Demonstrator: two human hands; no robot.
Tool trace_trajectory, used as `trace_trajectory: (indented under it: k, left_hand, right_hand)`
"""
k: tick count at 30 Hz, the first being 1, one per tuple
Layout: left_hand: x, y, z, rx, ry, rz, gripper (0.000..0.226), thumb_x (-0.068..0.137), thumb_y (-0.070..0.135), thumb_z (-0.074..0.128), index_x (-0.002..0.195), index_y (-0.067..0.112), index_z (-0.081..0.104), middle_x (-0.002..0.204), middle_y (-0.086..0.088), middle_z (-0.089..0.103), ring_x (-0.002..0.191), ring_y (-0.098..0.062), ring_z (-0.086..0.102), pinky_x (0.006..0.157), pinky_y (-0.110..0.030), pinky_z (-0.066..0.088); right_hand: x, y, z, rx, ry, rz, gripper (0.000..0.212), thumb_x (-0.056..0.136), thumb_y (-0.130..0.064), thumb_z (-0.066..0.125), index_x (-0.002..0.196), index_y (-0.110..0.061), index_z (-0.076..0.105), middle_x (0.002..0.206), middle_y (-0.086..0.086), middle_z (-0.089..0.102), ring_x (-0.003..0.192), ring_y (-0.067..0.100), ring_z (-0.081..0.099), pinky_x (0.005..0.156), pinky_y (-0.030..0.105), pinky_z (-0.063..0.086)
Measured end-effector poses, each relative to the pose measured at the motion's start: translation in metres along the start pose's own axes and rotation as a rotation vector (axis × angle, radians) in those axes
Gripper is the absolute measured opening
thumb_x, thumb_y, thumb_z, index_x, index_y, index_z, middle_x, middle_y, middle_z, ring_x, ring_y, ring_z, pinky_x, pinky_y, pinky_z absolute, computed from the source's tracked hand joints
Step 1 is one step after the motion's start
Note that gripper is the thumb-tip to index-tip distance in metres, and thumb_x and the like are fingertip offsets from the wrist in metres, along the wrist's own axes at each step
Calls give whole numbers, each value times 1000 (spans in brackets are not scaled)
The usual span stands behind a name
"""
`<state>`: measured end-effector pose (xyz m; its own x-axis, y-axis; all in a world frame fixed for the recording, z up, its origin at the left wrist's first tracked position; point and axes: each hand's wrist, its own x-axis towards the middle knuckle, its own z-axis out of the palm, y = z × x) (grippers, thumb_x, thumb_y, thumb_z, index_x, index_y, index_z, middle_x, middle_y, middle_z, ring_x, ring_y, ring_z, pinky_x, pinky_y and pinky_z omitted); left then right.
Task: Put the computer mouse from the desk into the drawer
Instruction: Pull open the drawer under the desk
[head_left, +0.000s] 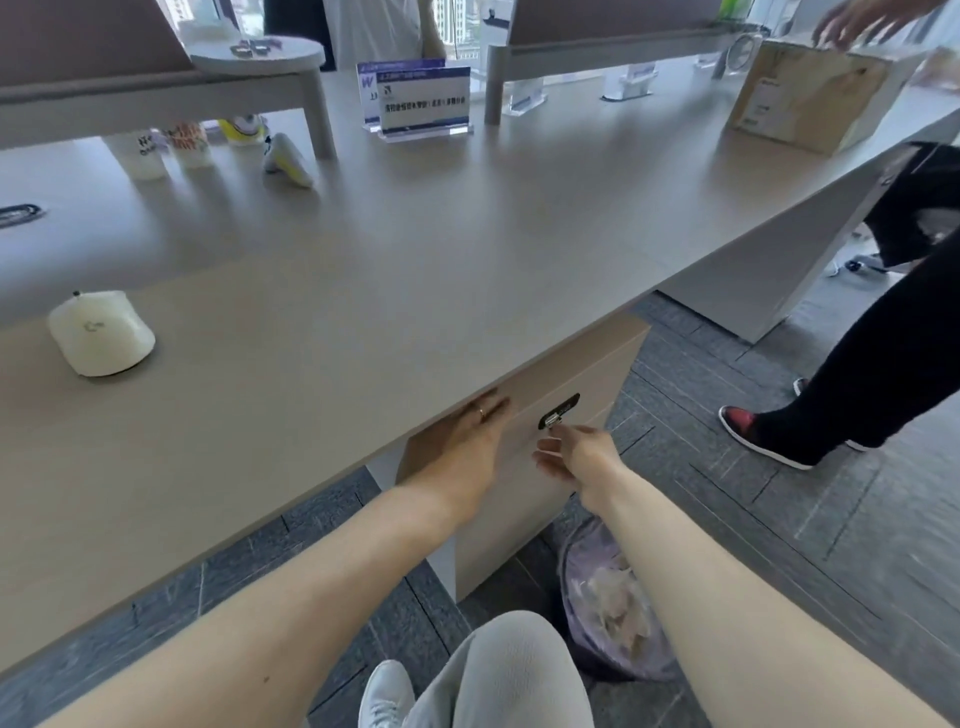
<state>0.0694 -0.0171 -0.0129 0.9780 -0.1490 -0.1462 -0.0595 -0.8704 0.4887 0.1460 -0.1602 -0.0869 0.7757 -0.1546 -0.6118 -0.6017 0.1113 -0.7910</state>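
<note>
Across the upper and middle frame stretches the pale tabletop (395, 270), its front edge running diagonally from lower left to right. Beneath that edge, at centre, sits the drawer (566, 374) unit, its front closed, with a small dark lock (559, 410) on the face. At far right a second person's dark-trousered leg (872, 374) stands on the grey floor. In the upper right a cardboard box (810, 93) rests on the tabletop. Low in the frame, right of centre, a lined waste bin (613, 597) stands beside the drawer unit. At centre, the left hand (462, 441) lies flat and open against the drawer front, fingers tucked up under the tabletop edge. Just right of it, the right hand (576, 452) hangs loosely open, empty, fingertips near the lock. At left, well apart from both hands, the white computer mouse (101, 332) sits on the tabletop.
</note>
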Motion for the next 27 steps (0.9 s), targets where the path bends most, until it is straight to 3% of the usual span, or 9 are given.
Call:
trace_trajectory:
  k: [3, 7, 10, 16, 22, 27]
  left_hand:
    - [-2, 3, -7, 120, 65, -17, 81, 94, -9, 41, 162, 19, 8, 171, 6, 0, 156, -11, 8, 110, -12, 3]
    - [-1, -1, -1, 192, 91, 14, 80, 93, -4, 45, 162, 23, 15, 171, 9, 9, 155, -9, 15, 122, -24, 19]
    - [0, 0, 0, 188, 108, 17, 79, 92, -6, 42, 161, 22, 18, 170, 8, 12, 155, -9, 16, 123, -27, 21]
    - [2, -1, -2, 165, 93, 17, 81, 89, -8, 42, 160, 24, 20, 170, 9, 13, 154, -10, 19, 121, -27, 25]
    - [5, -2, -2, 141, 75, 15, 81, 93, -11, 43, 161, 22, 15, 171, 8, 7, 156, -9, 12, 117, -18, 12]
    - [2, -3, 0, 151, 58, 20, 90, 88, -18, 44, 162, 21, 12, 171, 6, 6, 156, -12, 12, 121, -22, 14]
  right_hand:
    - [5, -3, 0, 78, -21, -3, 22, 103, -11, 52, 120, 3, 52, 77, 14, 61, 63, 23, 59, 38, 21, 53]
    - [4, -2, -2, 112, -65, -30, 13, 103, -11, 51, 110, 0, 54, 76, 14, 60, 63, 21, 56, 46, 23, 55]
    - [6, 1, -4, -22, -61, -85, 13, 103, -17, 52, 98, -5, 55, 75, 9, 60, 63, 17, 57, 58, 26, 55]
    - [10, 11, 0, 57, -11, -154, 24, 103, -15, 50, 80, -9, 53, 68, 7, 56, 61, 17, 54, 63, 29, 58]
    - [-2, 17, -13, 112, 11, -145, 23, 102, -13, 49, 81, -6, 54, 70, 9, 54, 62, 16, 53, 69, 33, 61]
    - [-29, 38, -59, 135, 4, -169, 23, 105, -13, 47, 88, -5, 60, 77, 9, 58, 67, 17, 57, 84, 44, 60]
